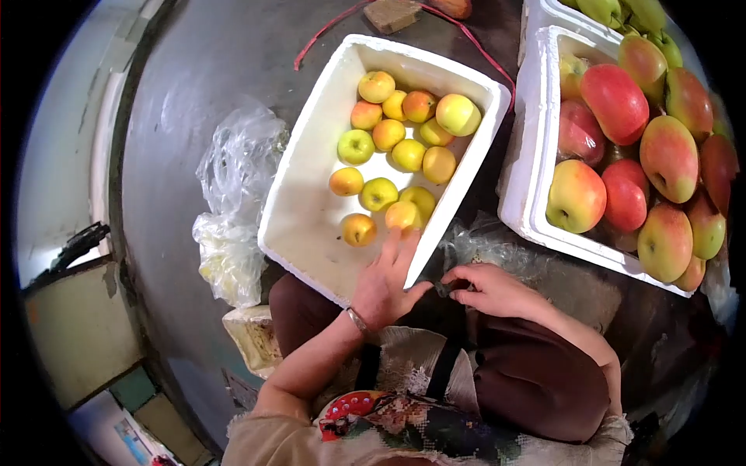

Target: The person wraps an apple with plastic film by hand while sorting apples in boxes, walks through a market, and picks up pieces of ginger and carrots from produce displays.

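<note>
Yellow fruit (402,213) at left hand (382,290)

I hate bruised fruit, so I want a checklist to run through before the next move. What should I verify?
1. Open box has bare floor left: ok, at its near end.
2. Left hand at a fruit: ok, fingertips right by it; firm contact uncertain.
3. Right hand free: cannot tell; something small and dark shows at its fingertips.
4. Room in the heaped box: not ok; fruit is piled over its rim.
5. Ground beside the open box uncluttered: not ok; crumpled clear plastic lies there.
</note>
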`<state>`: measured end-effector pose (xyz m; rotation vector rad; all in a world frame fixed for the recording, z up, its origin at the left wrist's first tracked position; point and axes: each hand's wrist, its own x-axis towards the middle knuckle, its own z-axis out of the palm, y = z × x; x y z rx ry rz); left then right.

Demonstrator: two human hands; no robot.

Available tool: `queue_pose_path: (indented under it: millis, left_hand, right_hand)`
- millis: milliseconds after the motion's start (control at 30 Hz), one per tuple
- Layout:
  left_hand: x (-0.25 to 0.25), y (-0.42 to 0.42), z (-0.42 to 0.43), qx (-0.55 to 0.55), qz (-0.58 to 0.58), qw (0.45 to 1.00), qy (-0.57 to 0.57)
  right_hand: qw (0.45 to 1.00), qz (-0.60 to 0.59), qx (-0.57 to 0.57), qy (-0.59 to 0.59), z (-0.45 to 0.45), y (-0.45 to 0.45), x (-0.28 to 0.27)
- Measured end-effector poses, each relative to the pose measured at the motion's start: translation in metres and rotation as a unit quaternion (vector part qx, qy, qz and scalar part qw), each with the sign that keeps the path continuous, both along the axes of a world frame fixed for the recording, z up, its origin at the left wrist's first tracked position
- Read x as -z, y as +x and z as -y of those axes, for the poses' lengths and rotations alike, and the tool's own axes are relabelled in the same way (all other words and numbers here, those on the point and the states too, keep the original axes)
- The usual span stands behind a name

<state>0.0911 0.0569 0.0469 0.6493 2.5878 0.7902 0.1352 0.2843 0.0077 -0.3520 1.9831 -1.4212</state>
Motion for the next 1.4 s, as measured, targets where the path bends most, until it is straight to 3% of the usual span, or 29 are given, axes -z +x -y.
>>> queue_pose_path:
  millis: [133,200,267,400,533,600,667,700,733,800,900,933,967,1067,1200,1267,1300,1333,1400]
  left_hand:
    - [0.012,-0.002,-0.003,-0.036,0.120,0.992,0.013]
    - [0.008,-0.023,-0.011,0.027,0.032,0.995,0.090]
    - [-0.004,-0.035,-0.031,0.033,0.035,0.989,0.138]
    - [0.000,-0.067,-0.076,0.053,0.022,0.990,0.132]
    - [0.023,-0.106,-0.106,0.056,0.002,0.995,0.087]
    - [0.036,-0.121,-0.122,0.041,-0.014,0.995,0.093]
    - [0.043,-0.125,-0.133,0.018,-0.013,0.990,0.139]
    - [0.036,-0.126,-0.132,0.009,0.053,0.987,0.150]
    - [0.028,-0.124,-0.128,-0.001,0.119,0.980,0.160]
    - [0.022,-0.111,-0.108,0.010,0.124,0.980,0.155]
    - [0.013,-0.084,-0.075,0.083,0.027,0.980,0.179]
    - [0.004,-0.077,-0.067,0.101,-0.054,0.986,0.118]
    - [-0.003,-0.072,-0.057,0.117,-0.135,0.982,0.056]
    - [-0.002,-0.064,-0.020,0.080,-0.215,0.973,0.033]
    - [-0.005,-0.078,0.025,-0.042,-0.287,0.953,-0.085]
    - [-0.001,-0.088,0.049,-0.085,-0.302,0.945,-0.087]
    - [0.000,-0.090,0.056,-0.087,-0.301,0.945,-0.088]
    - [0.002,-0.090,0.061,-0.100,-0.284,0.949,-0.088]
    - [0.016,-0.092,0.071,-0.114,-0.260,0.955,-0.087]
  right_hand:
    - [0.999,0.045,-0.022,-0.001,0.002,0.000,0.003]
    - [0.995,0.101,-0.013,0.022,0.002,-0.002,-0.001]
    - [0.993,0.114,-0.012,0.015,0.000,0.000,0.000]
    - [0.990,0.134,-0.023,0.037,-0.004,-0.002,-0.003]
    - [0.987,0.049,0.069,0.136,-0.008,0.003,0.005]
    - [0.978,0.188,0.073,0.060,-0.008,0.004,0.002]
    - [0.976,0.210,0.047,0.033,-0.004,0.008,0.011]
    - [0.973,0.230,0.024,0.007,-0.003,0.007,0.013]
    - [0.974,0.227,0.021,0.007,-0.002,0.006,0.012]
    - [0.989,0.102,0.034,0.100,0.002,0.003,0.010]
    - [0.974,-0.028,-0.009,0.225,0.001,-0.003,0.019]
    - [0.955,-0.081,-0.017,0.286,-0.001,-0.005,0.020]
    - [0.956,-0.048,-0.011,0.290,-0.002,-0.003,0.028]
    - [0.943,0.003,-0.012,0.332,-0.001,-0.003,0.033]
    - [0.938,-0.060,0.013,0.340,-0.020,0.029,0.092]
    - [0.953,-0.036,0.017,0.299,-0.035,0.034,0.107]
    - [0.955,0.050,0.037,0.290,-0.041,0.024,0.098]
    - [0.964,-0.004,0.096,0.249,-0.045,0.027,0.107]
    - [0.959,0.065,0.140,0.239,-0.056,0.026,0.096]
